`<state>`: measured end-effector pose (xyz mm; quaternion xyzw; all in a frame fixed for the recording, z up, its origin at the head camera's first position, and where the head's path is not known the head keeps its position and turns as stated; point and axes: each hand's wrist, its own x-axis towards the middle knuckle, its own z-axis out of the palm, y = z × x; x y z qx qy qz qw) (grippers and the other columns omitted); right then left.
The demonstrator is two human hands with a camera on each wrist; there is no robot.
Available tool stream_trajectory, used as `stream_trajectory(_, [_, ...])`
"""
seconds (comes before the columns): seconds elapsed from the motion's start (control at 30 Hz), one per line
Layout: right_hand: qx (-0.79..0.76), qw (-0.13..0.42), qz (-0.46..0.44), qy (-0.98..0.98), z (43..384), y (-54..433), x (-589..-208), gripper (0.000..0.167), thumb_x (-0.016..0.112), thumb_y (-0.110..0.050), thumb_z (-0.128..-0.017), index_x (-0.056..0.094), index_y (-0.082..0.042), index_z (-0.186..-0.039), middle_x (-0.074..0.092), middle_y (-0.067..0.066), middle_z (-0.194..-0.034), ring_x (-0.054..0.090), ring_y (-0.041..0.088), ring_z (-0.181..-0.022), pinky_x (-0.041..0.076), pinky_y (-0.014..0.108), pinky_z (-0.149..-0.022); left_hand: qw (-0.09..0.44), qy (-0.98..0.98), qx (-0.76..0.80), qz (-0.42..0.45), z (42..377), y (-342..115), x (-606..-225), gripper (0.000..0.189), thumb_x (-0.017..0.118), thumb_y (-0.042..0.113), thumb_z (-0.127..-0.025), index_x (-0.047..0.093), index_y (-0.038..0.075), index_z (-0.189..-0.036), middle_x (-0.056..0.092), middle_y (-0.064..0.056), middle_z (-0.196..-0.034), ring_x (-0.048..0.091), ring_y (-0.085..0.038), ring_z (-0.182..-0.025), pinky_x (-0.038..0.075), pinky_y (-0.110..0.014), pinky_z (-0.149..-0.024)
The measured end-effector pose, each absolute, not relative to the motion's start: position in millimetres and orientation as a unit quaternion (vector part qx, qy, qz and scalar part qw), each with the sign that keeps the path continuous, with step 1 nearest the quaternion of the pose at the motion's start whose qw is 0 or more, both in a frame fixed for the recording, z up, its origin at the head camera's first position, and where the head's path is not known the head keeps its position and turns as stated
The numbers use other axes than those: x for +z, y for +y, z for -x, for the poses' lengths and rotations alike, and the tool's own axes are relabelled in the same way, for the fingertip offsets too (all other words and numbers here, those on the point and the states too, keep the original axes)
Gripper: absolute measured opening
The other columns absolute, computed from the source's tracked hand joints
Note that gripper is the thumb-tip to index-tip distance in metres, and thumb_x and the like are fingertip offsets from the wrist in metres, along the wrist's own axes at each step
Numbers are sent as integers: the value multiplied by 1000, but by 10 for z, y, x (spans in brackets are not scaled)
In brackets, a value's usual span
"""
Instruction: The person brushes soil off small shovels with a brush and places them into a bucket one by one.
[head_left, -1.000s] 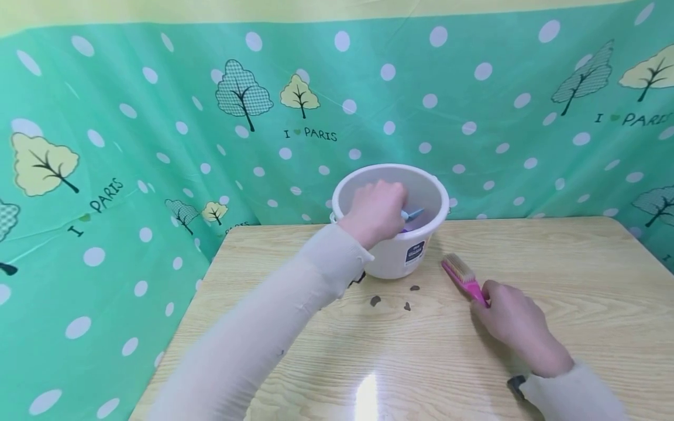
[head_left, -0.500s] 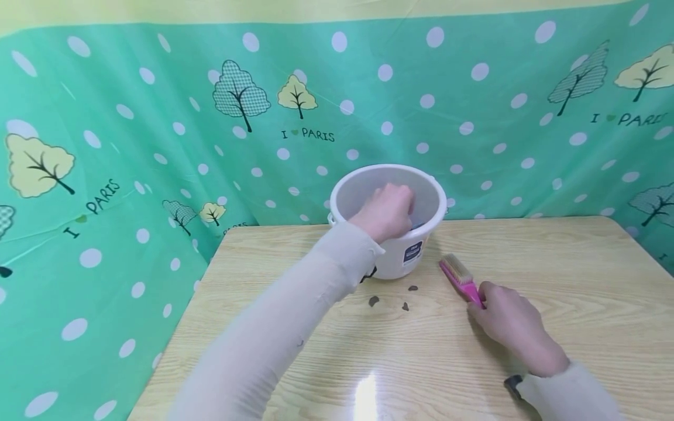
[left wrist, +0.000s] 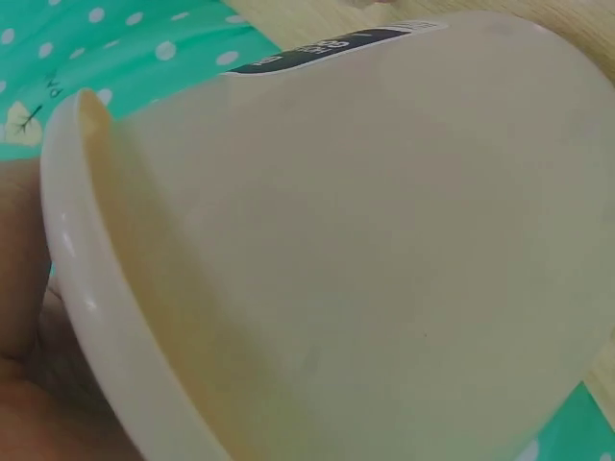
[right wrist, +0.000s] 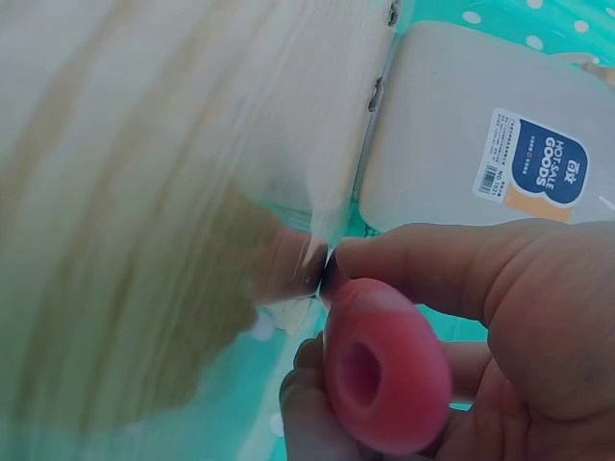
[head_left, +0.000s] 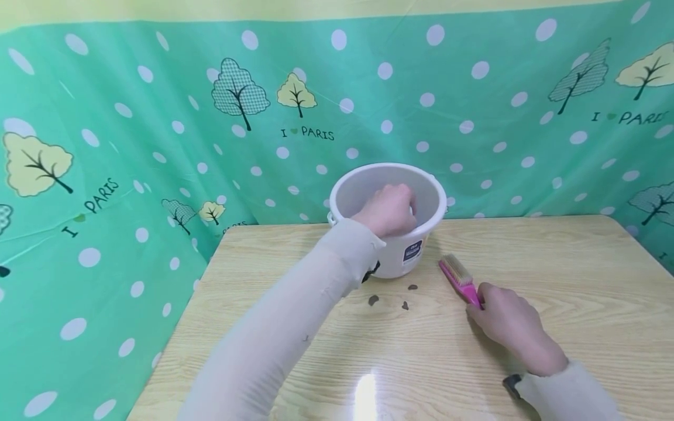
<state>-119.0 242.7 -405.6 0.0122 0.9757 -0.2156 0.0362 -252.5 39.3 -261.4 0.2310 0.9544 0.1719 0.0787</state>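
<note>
My left hand (head_left: 388,210) reaches down inside a white bucket (head_left: 368,175) that stands near the table's back edge. Its fingers are hidden below the rim, so what they touch or hold does not show. In the left wrist view, part of that hand lies beyond the rim of the bucket (left wrist: 365,221). On the right, my right hand (head_left: 511,318) grips the handle of a pink brush (head_left: 458,278), whose pale bristles face up. The end of the pink handle (right wrist: 384,370), with a hole in it, shows between thumb and fingers in the right wrist view.
Small dark brown bits (head_left: 373,300) lie on the wooden table (head_left: 553,251) in front of the bucket. A green dotted curtain (head_left: 295,193) hangs behind the table and along its left side. A label (head_left: 413,251) is on the bucket's front.
My left hand has moved slightly right and deeper into the bucket. The blue and purple things seen beside it a second ago are now hidden. My right hand keeps its grip on the brush.
</note>
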Motion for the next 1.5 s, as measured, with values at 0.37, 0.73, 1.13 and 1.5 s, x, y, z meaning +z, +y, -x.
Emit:
stream_trajectory(0.37, [-212, 81, -31, 973, 1172, 2444, -4049, 19, 61, -20, -86, 56, -3, -87, 48, 5, -62, 45, 18, -48, 36, 31, -40, 120, 920, 275, -253, 2512, 255, -2553, 15, 70, 26, -83, 68, 16, -72, 66, 3, -67, 60, -12, -63, 50, -26, -58])
stream_trajectory(0.73, [-207, 89, -31, 974, 1178, 2456, -4071, 19, 61, -21, -86, 55, -3, -87, 48, 5, -64, 45, 18, -49, 36, 32, -41, 115, 929, 243, -253, 2518, 240, -2610, 10, 71, 26, -85, 72, 16, -81, 67, 6, -74, 61, -10, -75, 48, -24, -69])
stream_trajectory(1.13, [-213, 100, -42, 971, 1178, 2434, -4066, 21, 62, -19, -86, 55, 0, -91, 48, 6, -64, 46, 18, -48, 38, 30, -40, 86, 924, 266, -261, 2486, 198, -2636, 12, 66, 22, -88, 73, 14, -82, 66, 7, -71, 61, -9, -70, 49, -22, -64])
stream_trajectory(1.5, [-212, 98, -35, 972, 1164, 2447, -4042, 21, 61, -23, -87, 55, -3, -86, 48, 5, -63, 46, 17, -46, 37, 29, -38, -24, 892, 351, -283, 2299, -23, -2521, 20, 52, 12, -93, 64, 9, -78, 59, 0, -71, 56, -13, -64, 47, -24, -62])
